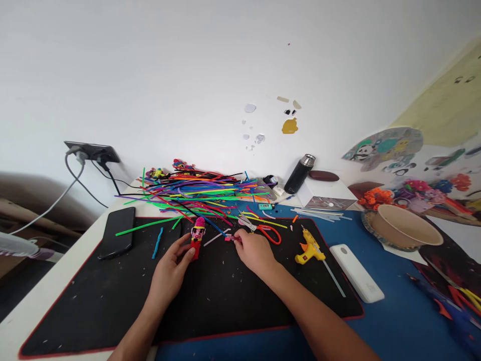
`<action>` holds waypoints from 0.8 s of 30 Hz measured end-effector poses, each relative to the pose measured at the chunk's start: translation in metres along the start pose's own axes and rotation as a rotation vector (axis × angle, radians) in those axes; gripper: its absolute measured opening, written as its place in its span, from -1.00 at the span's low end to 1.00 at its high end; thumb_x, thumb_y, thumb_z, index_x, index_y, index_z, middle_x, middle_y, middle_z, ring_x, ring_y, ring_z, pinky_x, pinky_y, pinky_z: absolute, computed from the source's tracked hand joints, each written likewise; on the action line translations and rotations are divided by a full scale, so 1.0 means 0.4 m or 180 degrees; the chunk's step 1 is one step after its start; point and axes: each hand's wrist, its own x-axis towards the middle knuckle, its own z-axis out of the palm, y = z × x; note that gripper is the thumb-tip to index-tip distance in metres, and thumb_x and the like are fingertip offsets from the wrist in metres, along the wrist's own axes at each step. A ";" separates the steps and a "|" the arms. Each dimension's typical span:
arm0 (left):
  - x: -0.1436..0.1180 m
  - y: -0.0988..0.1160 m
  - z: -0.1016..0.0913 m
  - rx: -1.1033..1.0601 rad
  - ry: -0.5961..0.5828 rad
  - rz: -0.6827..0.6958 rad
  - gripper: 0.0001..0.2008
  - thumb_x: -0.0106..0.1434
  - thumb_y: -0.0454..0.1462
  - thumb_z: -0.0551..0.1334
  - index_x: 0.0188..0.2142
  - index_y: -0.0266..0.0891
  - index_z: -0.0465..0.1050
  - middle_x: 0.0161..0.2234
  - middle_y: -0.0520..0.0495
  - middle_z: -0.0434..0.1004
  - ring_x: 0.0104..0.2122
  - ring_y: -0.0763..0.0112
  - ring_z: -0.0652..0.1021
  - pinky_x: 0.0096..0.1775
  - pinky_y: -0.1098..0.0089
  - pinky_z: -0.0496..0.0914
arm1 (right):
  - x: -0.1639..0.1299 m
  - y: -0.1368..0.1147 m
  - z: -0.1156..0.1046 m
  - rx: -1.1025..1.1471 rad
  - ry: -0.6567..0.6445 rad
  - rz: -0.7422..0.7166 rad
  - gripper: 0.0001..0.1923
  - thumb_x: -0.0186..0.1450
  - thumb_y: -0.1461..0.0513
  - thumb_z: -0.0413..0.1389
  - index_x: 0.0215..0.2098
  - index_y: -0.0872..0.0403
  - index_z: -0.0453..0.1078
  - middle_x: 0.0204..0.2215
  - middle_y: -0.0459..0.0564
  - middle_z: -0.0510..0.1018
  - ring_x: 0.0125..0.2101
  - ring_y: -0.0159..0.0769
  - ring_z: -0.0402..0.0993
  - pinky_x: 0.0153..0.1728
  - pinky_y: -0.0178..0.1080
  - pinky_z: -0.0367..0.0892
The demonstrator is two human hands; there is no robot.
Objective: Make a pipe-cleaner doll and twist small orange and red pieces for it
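Note:
In my left hand (pixel 174 268) is a small pipe-cleaner doll (pixel 197 238), upright, with a pink top, a yellow band and a red body. Thumb and fingers close on its lower part. To its right, my right hand (pixel 255 250) pinches a small pink piece (pixel 228 238), apart from the doll; its exact kind is too small to tell. Scissors (pixel 263 228) with orange handles lie just beyond the right hand. A thin pale strip (pixel 217 237) rests on the black mat (pixel 210 301) between the hands. Left of the doll lies a short blue pipe cleaner (pixel 158 243).
A pile of coloured pipe cleaners (pixel 203 189) spreads along the back. The yellow glue gun (pixel 311 249) and white power bank (pixel 356 273) lie right. A black phone (pixel 118 232) is left. Behind stand a black flask (pixel 298 174) and a beige bowl (pixel 409 225).

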 end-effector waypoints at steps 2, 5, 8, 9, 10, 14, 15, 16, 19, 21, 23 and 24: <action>0.000 0.001 0.001 0.0008 -0.0009 -0.0001 -0.24 0.23 0.15 0.26 0.27 -0.27 0.35 -0.07 -0.24 0.71 -0.13 0.05 0.68 0.04 0.07 0.49 | -0.008 -0.003 0.005 0.0212 0.0023 -0.0068 -0.78 0.48 0.15 0.07 -0.01 -0.04 0.51 -0.26 -0.02 0.72 -0.23 -0.17 0.67 -0.29 -0.26 0.30; -0.002 0.005 0.002 -0.0038 -0.0007 -0.0026 -0.22 0.22 0.15 0.27 0.26 -0.30 0.35 -0.07 -0.24 0.71 -0.15 0.06 0.69 0.01 0.11 0.52 | -0.024 -0.017 0.021 0.0524 0.0044 -0.0232 -0.76 0.47 0.15 0.07 0.02 -0.08 0.52 -0.23 -0.08 0.73 -0.23 -0.21 0.67 -0.28 -0.28 0.30; -0.004 0.008 0.003 -0.0061 0.0027 -0.0036 -0.22 0.21 0.15 0.28 0.26 -0.29 0.36 -0.08 -0.23 0.72 -0.16 0.08 0.70 -0.01 0.13 0.54 | -0.035 -0.033 0.032 0.0566 0.0009 -0.0393 -0.75 0.45 0.16 0.10 0.02 -0.07 0.54 -0.20 -0.07 0.74 -0.22 -0.19 0.67 -0.25 -0.28 0.30; -0.004 0.009 0.003 -0.0050 0.0037 -0.0031 -0.23 0.21 0.14 0.28 0.25 -0.28 0.37 -0.09 -0.23 0.72 -0.16 0.07 0.70 0.00 0.12 0.54 | -0.035 -0.038 0.033 0.0553 -0.0001 -0.0432 -0.76 0.45 0.16 0.10 0.01 -0.07 0.55 -0.20 -0.06 0.74 -0.21 -0.19 0.67 -0.24 -0.28 0.30; -0.005 0.009 0.003 -0.0041 0.0044 -0.0022 -0.24 0.21 0.14 0.28 0.25 -0.27 0.38 -0.09 -0.22 0.72 -0.16 0.07 0.70 0.00 0.11 0.54 | -0.034 -0.041 0.032 0.0550 -0.0003 -0.0462 -0.76 0.44 0.16 0.10 -0.01 -0.07 0.56 -0.20 -0.06 0.74 -0.21 -0.19 0.67 -0.24 -0.28 0.30; -0.006 0.009 0.001 -0.0031 0.0022 -0.0032 -0.26 0.22 0.15 0.27 0.25 -0.25 0.38 -0.09 -0.21 0.72 -0.17 0.06 0.71 0.00 0.10 0.54 | -0.011 -0.042 0.015 0.0649 0.0021 -0.0437 -0.78 0.45 0.19 0.08 -0.06 -0.07 0.57 -0.24 -0.09 0.74 -0.22 -0.22 0.66 -0.25 -0.29 0.28; -0.006 0.009 0.001 -0.0015 -0.0002 -0.0055 -0.25 0.22 0.15 0.26 0.25 -0.24 0.37 -0.08 -0.21 0.72 -0.17 0.06 0.71 -0.01 0.11 0.54 | -0.002 -0.040 0.009 0.0667 0.0028 -0.0404 -0.78 0.45 0.19 0.08 -0.07 -0.08 0.57 -0.25 -0.10 0.73 -0.23 -0.22 0.66 -0.26 -0.29 0.28; -0.007 0.009 0.000 0.0005 -0.0025 -0.0079 -0.25 0.22 0.16 0.26 0.26 -0.24 0.36 -0.07 -0.21 0.72 -0.17 0.06 0.70 -0.01 0.12 0.53 | 0.008 -0.037 0.002 0.0679 0.0042 -0.0375 -0.79 0.44 0.20 0.09 -0.07 -0.08 0.57 -0.27 -0.11 0.73 -0.25 -0.22 0.66 -0.27 -0.29 0.27; -0.007 0.006 0.000 0.0081 -0.0031 -0.0124 -0.23 0.22 0.17 0.25 0.26 -0.24 0.36 -0.06 -0.21 0.71 -0.16 0.07 0.70 0.00 0.13 0.52 | 0.044 -0.027 -0.020 0.0675 0.0153 -0.0330 -0.78 0.46 0.18 0.08 -0.04 -0.07 0.56 -0.29 -0.11 0.72 -0.28 -0.23 0.64 -0.29 -0.29 0.26; -0.007 0.006 0.001 0.0150 0.0003 -0.0133 -0.24 0.21 0.17 0.25 0.26 -0.23 0.37 -0.06 -0.20 0.72 -0.15 0.06 0.70 0.00 0.14 0.52 | 0.073 -0.019 -0.032 0.0654 0.0254 -0.0254 -0.79 0.46 0.17 0.08 -0.05 -0.06 0.56 -0.32 -0.09 0.71 -0.32 -0.24 0.61 -0.31 -0.28 0.24; -0.007 0.007 0.002 0.0224 0.0038 -0.0132 -0.24 0.21 0.18 0.24 0.25 -0.21 0.38 -0.08 -0.18 0.72 -0.15 0.06 0.70 -0.02 0.16 0.53 | 0.106 -0.009 -0.040 0.0714 0.0380 -0.0166 -0.78 0.46 0.18 0.08 -0.02 -0.03 0.54 -0.36 -0.08 0.68 -0.34 -0.25 0.58 -0.32 -0.28 0.24; -0.007 0.008 0.003 0.0253 0.0062 -0.0128 -0.25 0.21 0.18 0.24 0.25 -0.21 0.38 -0.09 -0.17 0.73 -0.15 0.06 0.70 -0.03 0.16 0.53 | 0.123 -0.004 -0.042 0.0768 0.0445 -0.0125 -0.77 0.46 0.17 0.08 -0.01 -0.01 0.53 -0.37 -0.08 0.67 -0.36 -0.26 0.56 -0.34 -0.28 0.23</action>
